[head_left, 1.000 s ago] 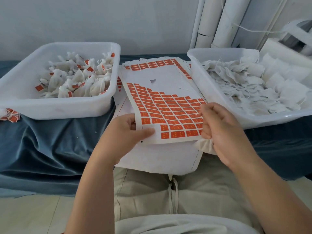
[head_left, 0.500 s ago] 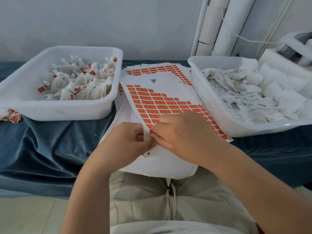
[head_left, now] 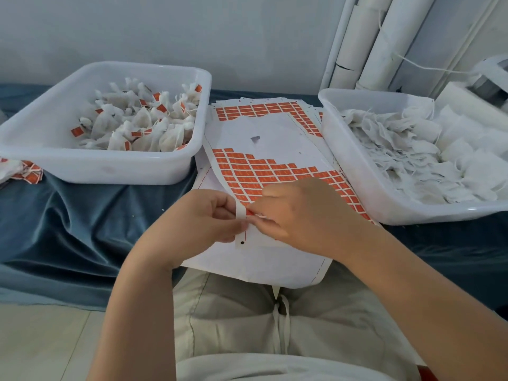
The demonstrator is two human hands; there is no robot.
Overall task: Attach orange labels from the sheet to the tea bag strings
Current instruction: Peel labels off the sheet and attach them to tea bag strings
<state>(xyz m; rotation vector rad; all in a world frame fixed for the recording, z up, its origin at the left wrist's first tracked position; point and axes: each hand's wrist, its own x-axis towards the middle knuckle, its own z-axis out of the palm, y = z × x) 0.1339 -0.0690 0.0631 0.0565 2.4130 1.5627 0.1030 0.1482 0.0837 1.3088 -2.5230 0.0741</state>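
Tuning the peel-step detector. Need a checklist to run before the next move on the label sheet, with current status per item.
1. Label sheet steadied: left hand pinches its near-left edge. Ok.
2. Right hand on a label: its fingertips pinch at an orange label by that edge. Ok.
3. Label lifted off the backing: cannot tell, the fingers cover it.
4. Tea bag string ready at the right hand: cannot tell, hidden under the hand.
5. Remaining labels on the sheet: many rows. Ok.
6. Bin of labelled bags has room for another. Ok.
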